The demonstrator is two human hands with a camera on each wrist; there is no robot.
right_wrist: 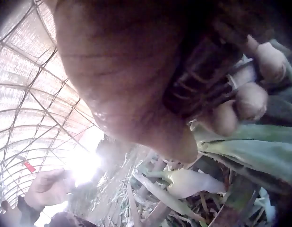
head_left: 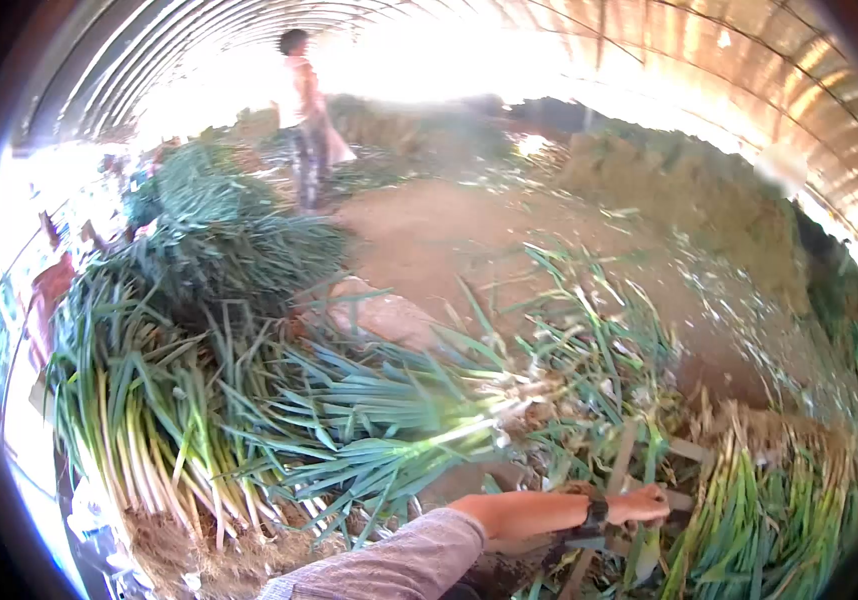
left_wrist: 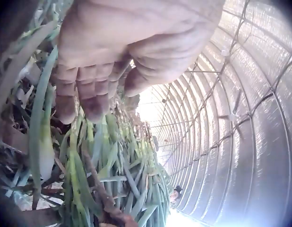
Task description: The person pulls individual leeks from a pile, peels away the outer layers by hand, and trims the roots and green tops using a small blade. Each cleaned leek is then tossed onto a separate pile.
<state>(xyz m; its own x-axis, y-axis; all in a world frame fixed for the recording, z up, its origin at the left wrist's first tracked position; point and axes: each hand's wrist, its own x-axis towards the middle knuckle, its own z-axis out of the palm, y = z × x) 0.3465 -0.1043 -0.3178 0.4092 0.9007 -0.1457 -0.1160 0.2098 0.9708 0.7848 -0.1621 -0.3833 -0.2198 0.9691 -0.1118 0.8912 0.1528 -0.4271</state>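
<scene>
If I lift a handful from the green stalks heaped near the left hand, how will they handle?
The green stalks will probably flop at the leaf end, since the leaves are long and thin. They may snag on neighbours, as they lie packed and overlapping. The straggly brown ends could shed bits.

In the head view, a person (head_left: 305,100) in a pink top stands at eleven o'clock, bare earth floor (head_left: 429,230) lies toward twelve, and a ribbed arched roof (head_left: 739,65) spans ten to two. A red patch (right_wrist: 29,166) shows at eight in the right-wrist view.
</scene>
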